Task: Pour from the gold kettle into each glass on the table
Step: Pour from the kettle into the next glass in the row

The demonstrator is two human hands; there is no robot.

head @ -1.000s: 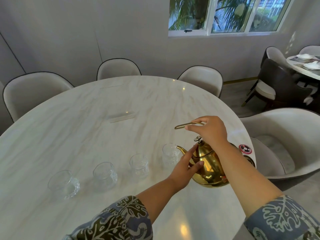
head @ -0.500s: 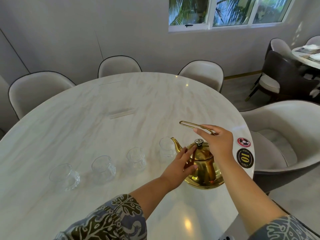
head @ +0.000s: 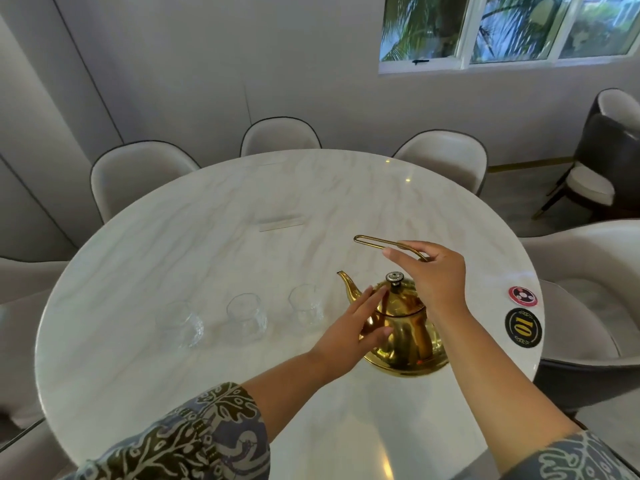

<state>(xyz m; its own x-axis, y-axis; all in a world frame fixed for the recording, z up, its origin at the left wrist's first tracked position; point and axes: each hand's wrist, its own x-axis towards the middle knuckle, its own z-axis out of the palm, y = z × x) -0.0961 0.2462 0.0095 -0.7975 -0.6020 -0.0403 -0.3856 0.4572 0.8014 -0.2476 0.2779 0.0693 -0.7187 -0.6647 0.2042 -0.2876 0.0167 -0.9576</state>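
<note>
The gold kettle (head: 403, 327) is a polished, round-bellied pot with a curved spout pointing left toward the glasses, a lid with a dark knob, and a thin wire handle (head: 377, 241) swung up above it. It stands upright on the white marble table (head: 207, 244), near the right edge, just left of two round stickers (head: 523, 313). The right hand (head: 433, 278) is curled around the raised handle, grasping it; the left hand (head: 353, 327) lies flat and unclenched against the kettle's side, fingers reaching the lid. Three clear glasses (head: 246, 315) show in a row to the left — a fourth seen earlier beside the spout is now hidden or too faint to tell. A second ago the kettle was lifted and tipped toward that glass; now it sits level on the table.
</note>
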